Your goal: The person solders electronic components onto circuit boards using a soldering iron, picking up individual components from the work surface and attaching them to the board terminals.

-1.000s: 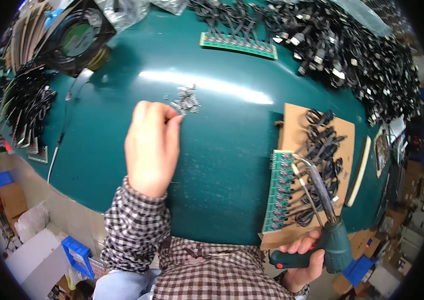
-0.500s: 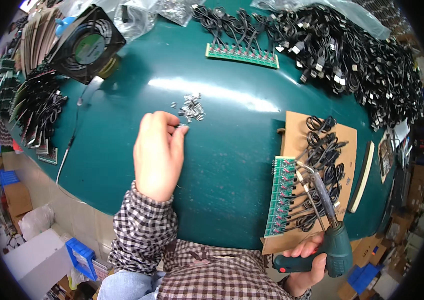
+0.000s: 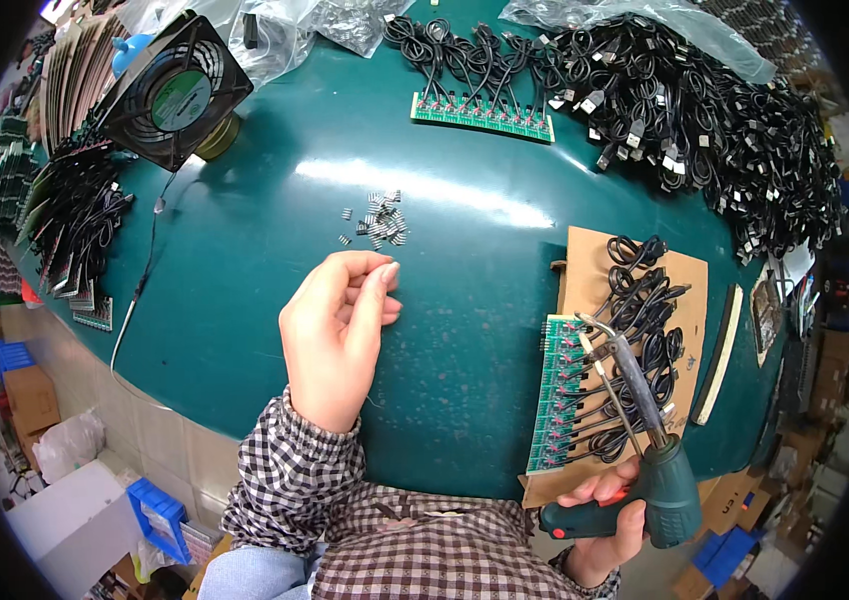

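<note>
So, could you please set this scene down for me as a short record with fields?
Left hand: thumb and index finger together; any held part cannot be made out
Right hand: grips a dark green, pistol-shaped soldering iron
Nearest left hand: loose pile of small black-and-silver parts
Right side: long green circuit board with coiled black cables, over flat brown cardboard
Far left: square black fan
Surface: glossy dark green tabletop

Holding the left hand (image 3: 335,338) out in a pinch, and gripping farther back with the right hand (image 3: 609,522).
</note>
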Demonstrator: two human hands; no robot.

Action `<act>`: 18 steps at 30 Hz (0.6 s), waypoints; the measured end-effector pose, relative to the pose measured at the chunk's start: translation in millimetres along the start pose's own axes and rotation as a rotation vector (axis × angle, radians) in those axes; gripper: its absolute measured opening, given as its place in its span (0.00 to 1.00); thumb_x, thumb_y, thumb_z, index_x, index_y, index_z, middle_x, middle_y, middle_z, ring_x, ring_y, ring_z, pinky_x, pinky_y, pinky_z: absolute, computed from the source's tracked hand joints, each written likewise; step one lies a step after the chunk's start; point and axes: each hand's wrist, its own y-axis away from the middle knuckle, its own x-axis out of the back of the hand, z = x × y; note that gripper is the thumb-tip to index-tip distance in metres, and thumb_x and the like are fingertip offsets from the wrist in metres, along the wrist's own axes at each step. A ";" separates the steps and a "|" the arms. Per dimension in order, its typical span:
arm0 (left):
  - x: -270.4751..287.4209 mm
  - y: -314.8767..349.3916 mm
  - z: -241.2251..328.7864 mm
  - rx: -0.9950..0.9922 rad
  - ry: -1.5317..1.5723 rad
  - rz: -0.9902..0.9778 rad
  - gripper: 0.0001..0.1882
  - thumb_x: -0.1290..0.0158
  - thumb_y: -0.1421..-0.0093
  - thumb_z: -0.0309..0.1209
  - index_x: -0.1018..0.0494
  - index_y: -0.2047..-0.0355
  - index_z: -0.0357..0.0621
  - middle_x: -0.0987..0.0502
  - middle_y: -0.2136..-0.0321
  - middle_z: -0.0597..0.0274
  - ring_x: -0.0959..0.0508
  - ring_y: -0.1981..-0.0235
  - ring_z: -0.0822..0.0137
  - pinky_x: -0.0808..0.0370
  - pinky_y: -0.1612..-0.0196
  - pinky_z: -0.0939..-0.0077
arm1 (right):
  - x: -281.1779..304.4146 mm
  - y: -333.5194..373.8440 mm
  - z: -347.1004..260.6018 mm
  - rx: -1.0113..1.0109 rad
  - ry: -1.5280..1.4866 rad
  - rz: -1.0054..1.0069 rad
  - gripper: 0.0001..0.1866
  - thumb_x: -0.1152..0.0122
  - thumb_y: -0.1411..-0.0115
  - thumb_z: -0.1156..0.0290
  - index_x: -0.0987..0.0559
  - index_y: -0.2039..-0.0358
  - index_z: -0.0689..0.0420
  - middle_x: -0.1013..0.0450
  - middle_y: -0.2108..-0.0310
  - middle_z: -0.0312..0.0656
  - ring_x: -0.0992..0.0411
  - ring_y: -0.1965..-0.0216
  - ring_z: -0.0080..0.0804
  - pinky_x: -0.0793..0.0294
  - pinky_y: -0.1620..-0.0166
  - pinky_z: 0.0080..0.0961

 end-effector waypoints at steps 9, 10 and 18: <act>-5.1 7.0 -0.4 0.131 0.216 -0.070 0.07 0.53 0.43 0.21 0.28 0.65 0.32 0.26 0.75 0.60 0.25 0.75 0.75 0.25 0.70 0.86 | -4.0 -1.6 0.7 -0.010 -0.016 -0.054 0.25 0.48 0.45 0.58 0.39 0.57 0.65 0.34 0.74 0.43 0.29 0.70 0.34 0.21 0.72 0.33; -6.0 9.5 -0.6 0.150 0.263 -0.074 0.08 0.53 0.44 0.21 0.28 0.65 0.31 0.26 0.76 0.60 0.24 0.75 0.74 0.25 0.69 0.85 | -3.5 -1.5 0.7 -0.008 -0.001 -0.055 0.24 0.48 0.45 0.58 0.38 0.57 0.65 0.34 0.74 0.43 0.29 0.70 0.34 0.21 0.71 0.33; -21.3 47.5 46.4 0.292 0.423 -0.436 0.09 0.51 0.46 0.17 0.35 0.63 0.31 0.25 0.71 0.49 0.22 0.69 0.65 0.23 0.66 0.77 | -21.5 -7.6 -13.2 0.042 0.076 -0.054 0.23 0.45 0.48 0.62 0.37 0.58 0.64 0.34 0.71 0.41 0.29 0.66 0.36 0.25 0.62 0.38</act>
